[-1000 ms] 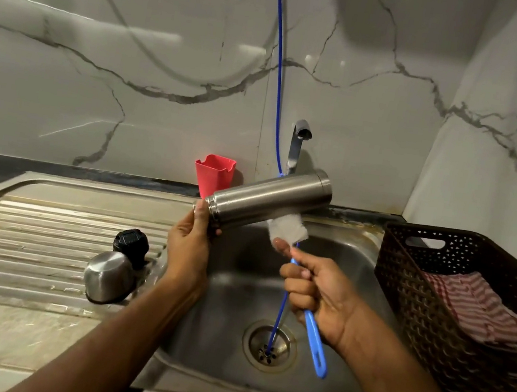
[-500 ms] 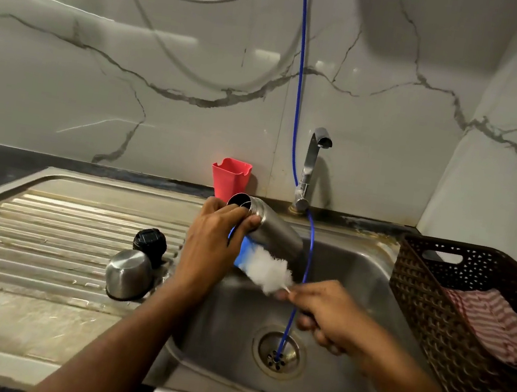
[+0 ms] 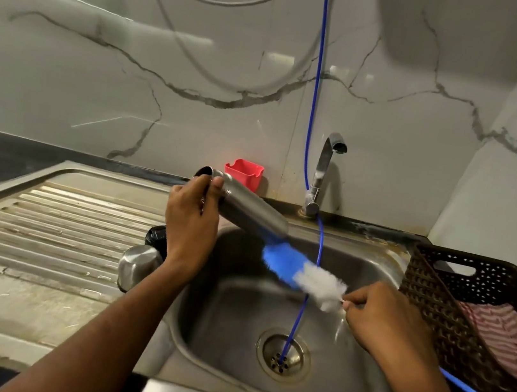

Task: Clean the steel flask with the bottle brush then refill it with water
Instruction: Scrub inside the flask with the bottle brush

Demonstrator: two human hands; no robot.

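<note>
left hand (image 3: 191, 219) gripping the smooth steel flask (image 3: 248, 209) above the sink (image 3: 373, 273), right hand (image 3: 383, 318) pinching the fluffy blue-white bottle brush (image 3: 302, 274), woven basket (image 3: 432, 322) right of the sink

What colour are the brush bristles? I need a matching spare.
Blue at the tip, white nearer the handle, on the brush in the head view.
</note>
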